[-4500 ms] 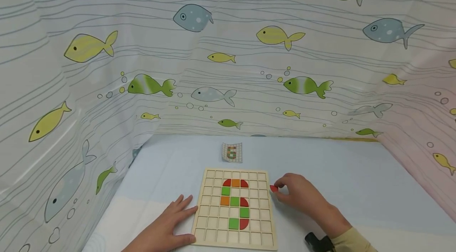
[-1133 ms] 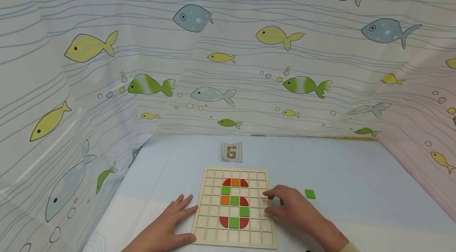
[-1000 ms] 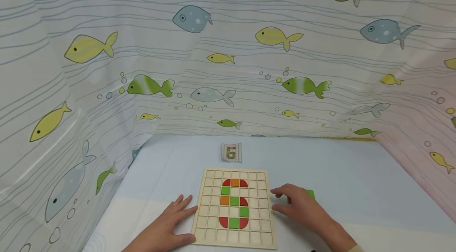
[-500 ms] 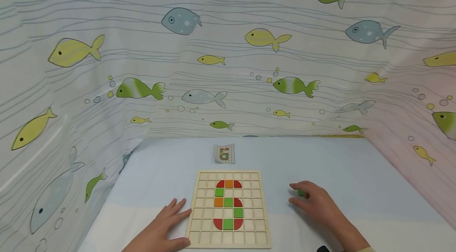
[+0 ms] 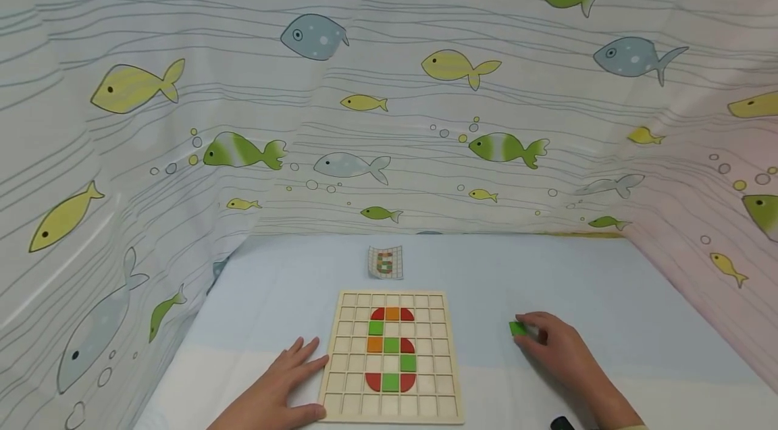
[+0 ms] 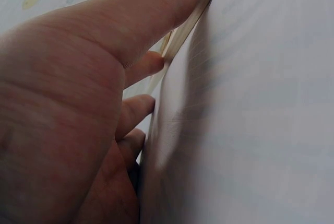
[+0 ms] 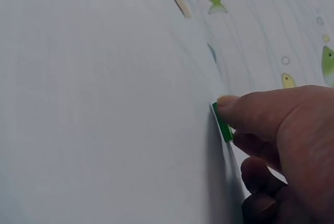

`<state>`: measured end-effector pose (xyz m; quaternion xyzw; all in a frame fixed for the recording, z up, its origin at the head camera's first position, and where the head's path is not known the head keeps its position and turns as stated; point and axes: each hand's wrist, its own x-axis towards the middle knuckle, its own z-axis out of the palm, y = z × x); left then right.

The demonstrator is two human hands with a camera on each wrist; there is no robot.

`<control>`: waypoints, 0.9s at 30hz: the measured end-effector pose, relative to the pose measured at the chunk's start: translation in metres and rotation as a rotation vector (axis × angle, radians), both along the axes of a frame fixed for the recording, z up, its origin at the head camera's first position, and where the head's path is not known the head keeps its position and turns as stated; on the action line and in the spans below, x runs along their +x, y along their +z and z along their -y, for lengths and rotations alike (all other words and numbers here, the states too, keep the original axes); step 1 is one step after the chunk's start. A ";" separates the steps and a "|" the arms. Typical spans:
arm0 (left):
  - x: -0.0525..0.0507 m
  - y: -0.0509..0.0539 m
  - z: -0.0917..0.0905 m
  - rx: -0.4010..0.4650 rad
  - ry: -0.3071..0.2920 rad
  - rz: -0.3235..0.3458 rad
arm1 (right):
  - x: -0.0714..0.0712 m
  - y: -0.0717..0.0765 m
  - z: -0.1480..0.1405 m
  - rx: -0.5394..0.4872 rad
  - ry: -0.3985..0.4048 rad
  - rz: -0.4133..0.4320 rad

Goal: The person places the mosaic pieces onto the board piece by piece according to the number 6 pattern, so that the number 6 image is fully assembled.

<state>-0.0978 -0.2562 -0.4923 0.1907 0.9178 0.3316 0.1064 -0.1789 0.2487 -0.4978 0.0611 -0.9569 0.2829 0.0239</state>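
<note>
A square wooden grid board lies on the table with red, orange and green pieces set in its cells. Red quarter-round tiles sit at corners of the S-like figure, beside green squares and orange squares. My left hand rests at the board's left side, fingers spread, the thumb touching its lower left edge. To the right of the board, my right hand pinches a green square tile between thumb and fingertips. The right wrist view shows this tile edge-on, close to the tabletop.
A small printed card with a coloured grid pattern lies behind the board. Fish-printed curtains surround the table at back and sides. A black object shows near my right wrist, partly cut off.
A red quarter-round tile was set in the board's lower left of the figure. My right hand then moved right, to the green tile, and now pinches it. The left hand stayed at the board.
</note>
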 end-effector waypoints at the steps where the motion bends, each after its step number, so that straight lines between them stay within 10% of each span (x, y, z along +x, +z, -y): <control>1: 0.000 0.000 0.000 -0.001 0.001 0.002 | 0.000 -0.001 0.000 -0.001 0.000 0.004; 27: 0.004 0.001 0.000 -0.004 0.020 -0.014 | 0.001 0.012 0.013 0.004 0.018 -0.052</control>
